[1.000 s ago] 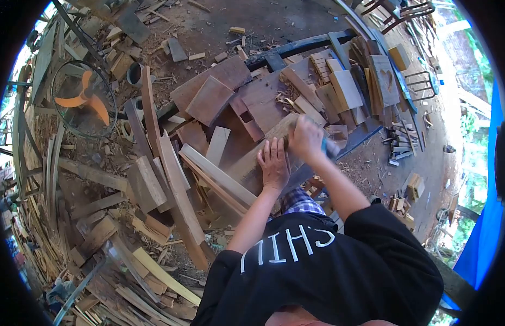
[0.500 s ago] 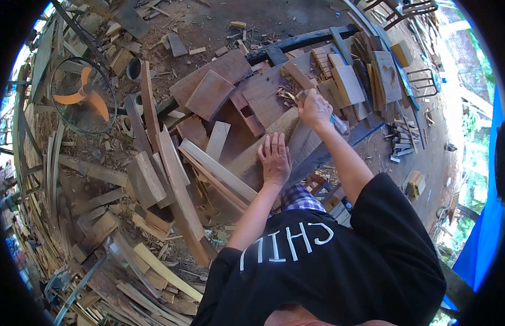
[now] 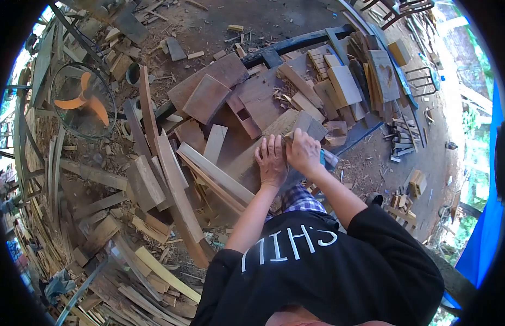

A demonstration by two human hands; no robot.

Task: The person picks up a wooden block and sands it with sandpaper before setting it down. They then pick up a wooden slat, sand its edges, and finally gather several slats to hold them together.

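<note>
A thick wooden board point(image 3: 251, 157) lies slantwise on the worktable point(image 3: 263, 100) before me. My left hand point(image 3: 272, 163) rests on its near part, fingers stretched out over the wood. Right beside it, my right hand point(image 3: 304, 151) is closed near the board's far end. A small turquoise piece point(image 3: 322, 157) shows at the heel of the right hand; what the fingers grip is mostly hidden. Just beyond my hands a wooden block point(image 3: 312, 126) shows its end face. Several wood shavings point(image 3: 285, 96) lie farther up on the tabletop.
Wood blocks point(image 3: 344, 85) and upright boards point(image 3: 383, 76) crowd the table's right end. Long planks point(image 3: 173, 179) lean at the left. A fan with orange blades point(image 3: 86, 100) stands farther left. Wood scraps point(image 3: 149, 225) litter the floor.
My right hand has moved back toward me and to the left, from the far end of the board to beside my left hand. The left hand has shifted slightly.
</note>
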